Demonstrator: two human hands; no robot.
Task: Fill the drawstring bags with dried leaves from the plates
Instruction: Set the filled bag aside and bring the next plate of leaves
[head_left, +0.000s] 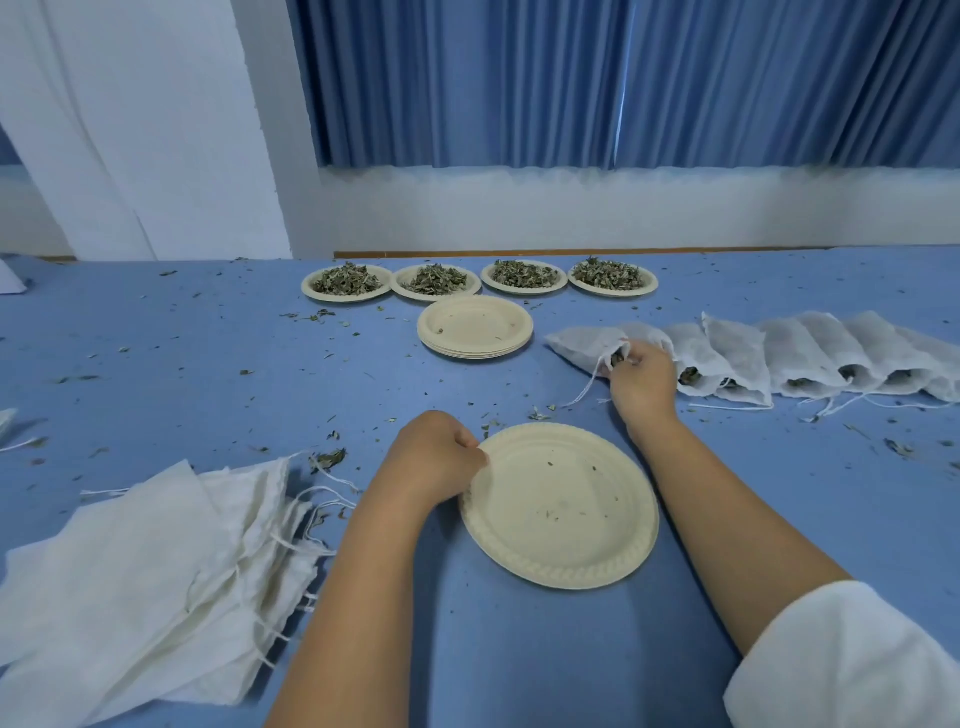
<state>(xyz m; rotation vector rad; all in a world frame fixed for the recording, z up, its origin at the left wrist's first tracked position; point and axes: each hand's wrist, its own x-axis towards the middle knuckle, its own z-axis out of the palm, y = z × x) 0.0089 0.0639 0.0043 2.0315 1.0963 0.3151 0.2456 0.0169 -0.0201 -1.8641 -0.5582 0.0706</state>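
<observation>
An almost bare paper plate (561, 512) lies in front of me with a few leaf crumbs on it. My left hand (439, 449) grips its left rim. My right hand (641, 376) holds the mouth of a filled white drawstring bag (582, 345), the leftmost in a row of several filled bags (810, 358) on the right. A pile of flat unfilled bags (150, 577) lies at the near left. Several plates heaped with dried leaves (347, 283) stand in a line at the back.
A stack of used paper plates (475, 327) sits behind the near plate. Leaf bits are scattered over the blue table (208, 364). Blue curtains and a white wall rise behind the table's far edge.
</observation>
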